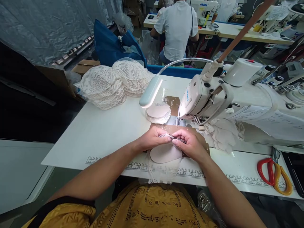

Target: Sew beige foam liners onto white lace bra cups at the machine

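My left hand (154,137) is closed, pinching the edge of a white lace bra cup piece (166,154) above the front of the sewing table. Its smooth oval pad faces up, and a lace edge hangs down over the printed ruler. In my right hand (190,142), closed fingers grip small dark metal thread snips (178,138), whose tip meets the lace beside my left fingertips. Another padded lace cup (158,113) lies just beyond my hands, left of the sewing machine's needle area. The fingers partly hide the snips and the pinched lace.
A white sewing machine (213,95) stands at right, with white fabric (223,133) under its arm. A lamp (150,91) hangs over the table. Lace cups (114,82) are piled at back left. Red-and-yellow scissors (275,174) lie at right. A person (177,31) sits beyond.
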Demonstrator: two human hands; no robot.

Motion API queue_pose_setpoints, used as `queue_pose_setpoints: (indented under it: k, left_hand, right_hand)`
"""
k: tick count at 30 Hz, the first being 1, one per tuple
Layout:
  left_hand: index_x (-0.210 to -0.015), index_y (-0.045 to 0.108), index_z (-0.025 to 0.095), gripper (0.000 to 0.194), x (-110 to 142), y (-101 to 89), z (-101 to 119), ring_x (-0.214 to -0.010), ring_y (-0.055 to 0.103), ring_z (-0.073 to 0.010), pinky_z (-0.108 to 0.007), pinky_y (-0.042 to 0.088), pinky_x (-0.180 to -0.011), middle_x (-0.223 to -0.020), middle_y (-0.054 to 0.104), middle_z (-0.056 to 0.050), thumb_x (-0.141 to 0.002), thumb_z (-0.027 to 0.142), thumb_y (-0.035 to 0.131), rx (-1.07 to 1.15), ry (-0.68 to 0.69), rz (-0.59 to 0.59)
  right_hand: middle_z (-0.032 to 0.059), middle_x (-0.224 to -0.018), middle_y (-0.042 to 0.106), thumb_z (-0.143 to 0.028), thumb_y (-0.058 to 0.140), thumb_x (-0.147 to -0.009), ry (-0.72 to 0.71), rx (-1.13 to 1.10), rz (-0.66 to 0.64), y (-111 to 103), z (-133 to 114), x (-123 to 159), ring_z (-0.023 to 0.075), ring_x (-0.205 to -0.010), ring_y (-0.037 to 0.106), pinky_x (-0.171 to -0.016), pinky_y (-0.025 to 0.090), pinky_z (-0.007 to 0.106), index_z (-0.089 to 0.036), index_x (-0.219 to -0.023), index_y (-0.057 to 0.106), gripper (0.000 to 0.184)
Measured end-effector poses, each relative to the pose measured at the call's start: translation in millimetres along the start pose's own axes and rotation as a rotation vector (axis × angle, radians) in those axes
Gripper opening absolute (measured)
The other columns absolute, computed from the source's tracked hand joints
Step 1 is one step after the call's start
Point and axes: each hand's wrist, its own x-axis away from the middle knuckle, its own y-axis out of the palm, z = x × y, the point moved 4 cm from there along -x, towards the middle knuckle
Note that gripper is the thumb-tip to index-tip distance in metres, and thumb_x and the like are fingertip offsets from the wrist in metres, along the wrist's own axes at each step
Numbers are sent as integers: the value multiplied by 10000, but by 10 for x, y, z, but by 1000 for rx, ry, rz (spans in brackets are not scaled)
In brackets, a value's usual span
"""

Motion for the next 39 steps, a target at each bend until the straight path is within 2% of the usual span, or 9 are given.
queue_pose_setpoints:
  k: [8, 12, 15, 18, 21, 26, 31, 35, 39]
  left_hand:
    - [-730, 654, 117, 379, 52, -4, 88, -595, 442, -103, -220, 333, -535, -639, 522, -2, -889, 451, 573, -201, 6, -42]
    - [-767, 685, 150, 321, 122, -213, 368, -609, 509, -129, -236, 378, -562, -642, 573, -7, -881, 433, 582, -705, 127, 230]
    - [-999, 696, 165, 294, -32, -404, 546, -868, 616, -201, -288, 466, -776, -935, 678, -68, -884, 398, 557, -900, 230, 377]
    - [-1249, 592, 164, 479, -358, -602, 514, -1163, 543, -289, -359, 425, -974, -1272, 587, -122, -798, 324, 619, -984, 117, 333]
    - [-1310, 539, 147, 663, -552, -801, 359, -1151, 553, -348, -395, 449, -944, -1275, 589, -147, -673, 259, 685, -910, -100, 314]
    - [-1080, 672, 124, 375, -329, -852, 184, -921, 670, -265, -308, 523, -767, -998, 720, -86, -769, 327, 619, -689, -126, 206]
    - [-980, 711, 108, 365, -18, -700, 130, -846, 678, -224, -265, 525, -691, -947, 733, -93, -796, 422, 682, -115, -85, 60]
    - [-967, 715, 112, 347, 19, -599, 107, -816, 662, -203, -259, 517, -686, -930, 724, -85, -779, 404, 726, 14, -101, -10]
    - [-942, 699, 98, 345, 21, -561, 106, -795, 640, -191, -263, 503, -688, -900, 700, -83, -792, 410, 710, 13, -87, -45]
  right_hand:
    - [32, -852, 692, -407, 591, -860, 40, -20, 131, -33, 41, -2, 177, -772, 647, -676, 509, 286, -205, -900, 652, 215]
    - [39, -905, 692, -409, 606, -843, -71, 236, 306, -110, -5, 48, 213, -826, 647, -722, 514, 327, -238, -1026, 625, 251]
    - [73, -1099, 664, -276, 601, -841, -333, 504, 168, 66, -125, 77, 209, -866, 631, -715, 498, 308, -260, -1175, 597, 335]
    - [70, -1143, 631, -112, 507, -827, -531, 678, -124, 314, -176, 117, 153, -779, 599, -628, 440, 253, -256, -1122, 620, 347]
    - [34, -938, 636, -43, 522, -727, -511, 780, -271, 339, -162, 147, 127, -681, 536, -562, 360, 238, -211, -815, 618, 213]
    - [-2, -677, 573, 9, 522, -619, -181, 717, -291, -29, -128, 212, 130, -626, 509, -537, 329, 237, -188, -584, 494, 202]
    - [46, -966, 701, -277, 523, -870, 17, 359, -40, -288, -141, 146, 212, -879, 629, -739, 471, 325, -232, -940, 665, 165]
    - [65, -1215, 652, -436, 596, -844, 123, 214, 77, -200, -97, -70, 251, -1088, 600, -892, 457, 379, -260, -1200, 611, 397]
    - [31, -952, 686, -407, 617, -814, 78, 194, 36, -26, -155, -229, 205, -858, 616, -739, 458, 323, -223, -1006, 653, 268]
